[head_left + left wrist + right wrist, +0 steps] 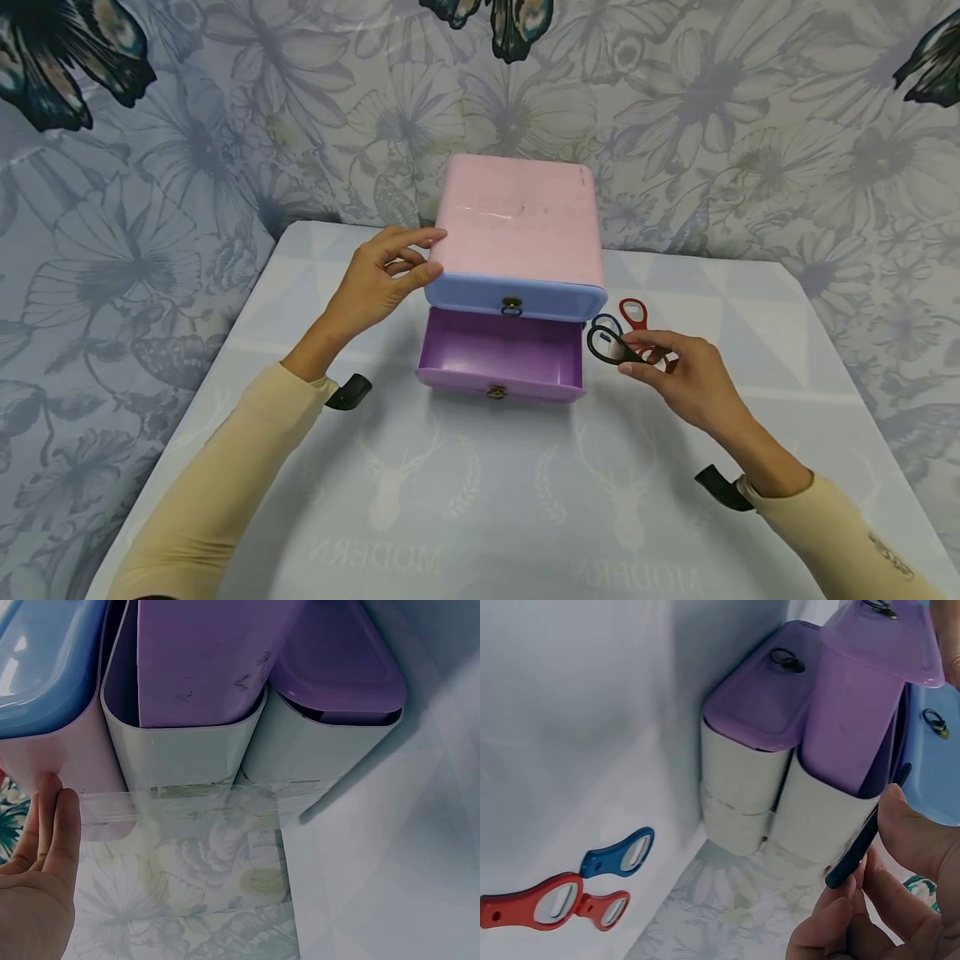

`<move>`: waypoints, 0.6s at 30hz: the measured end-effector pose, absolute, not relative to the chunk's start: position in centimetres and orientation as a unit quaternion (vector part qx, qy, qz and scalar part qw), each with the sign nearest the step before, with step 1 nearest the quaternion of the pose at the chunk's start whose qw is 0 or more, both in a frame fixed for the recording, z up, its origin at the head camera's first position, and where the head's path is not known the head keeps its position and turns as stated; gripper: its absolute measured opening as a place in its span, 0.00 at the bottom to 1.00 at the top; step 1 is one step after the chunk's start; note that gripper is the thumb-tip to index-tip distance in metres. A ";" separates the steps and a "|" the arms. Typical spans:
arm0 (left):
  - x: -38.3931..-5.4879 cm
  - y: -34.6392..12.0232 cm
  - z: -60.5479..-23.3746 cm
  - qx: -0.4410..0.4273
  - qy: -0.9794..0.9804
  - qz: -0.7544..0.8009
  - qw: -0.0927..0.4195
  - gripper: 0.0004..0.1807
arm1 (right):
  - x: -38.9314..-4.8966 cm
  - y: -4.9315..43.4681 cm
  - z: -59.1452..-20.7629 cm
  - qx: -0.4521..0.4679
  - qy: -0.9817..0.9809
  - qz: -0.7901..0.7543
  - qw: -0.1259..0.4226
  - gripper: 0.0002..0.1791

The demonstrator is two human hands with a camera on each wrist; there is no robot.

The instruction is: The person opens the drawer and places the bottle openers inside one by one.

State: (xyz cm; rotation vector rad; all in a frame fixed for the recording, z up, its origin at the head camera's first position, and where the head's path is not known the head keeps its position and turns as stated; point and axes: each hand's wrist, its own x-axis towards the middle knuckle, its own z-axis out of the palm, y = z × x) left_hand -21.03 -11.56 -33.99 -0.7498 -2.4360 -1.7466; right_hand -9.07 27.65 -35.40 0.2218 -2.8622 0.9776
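Note:
A small drawer chest with a pink top (pixel 521 217) stands at the back of the table. Its blue top drawer (pixel 465 292) is closed; the purple drawer (pixel 498 346) under it is pulled out, its bare inside showing. Below that, another purple drawer (pixel 761 694) is closed. My left hand (pixel 386 271) touches the chest's left side, fingers nearly straight against the pink casing (pixel 64 761). To the right of the open drawer, my right hand (pixel 686 375) pinches a black bottle opener (pixel 600 357), seen edge-on in the right wrist view.
Red (pixel 525 904) and blue (pixel 607 859) bottle openers lie on the table right of the chest, partly behind my right hand in the head view. A flowered wall covering (pixel 697 167) rises behind the patterned white table (pixel 510 500).

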 end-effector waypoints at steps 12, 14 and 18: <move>-21.0 -11.5 -33.8 -0.242 -0.786 -0.569 0.022 0.25 | -8.2 25.5 -33.3 0.095 -0.936 0.337 0.039 0.16; -21.0 -11.5 -33.9 -0.241 -0.786 -0.569 0.023 0.24 | -8.2 25.0 -33.2 0.102 -0.933 0.343 0.039 0.16; -21.0 -11.6 -34.0 -0.241 -0.785 -0.570 0.024 0.24 | -8.3 24.2 -33.2 0.115 -0.931 0.344 0.042 0.16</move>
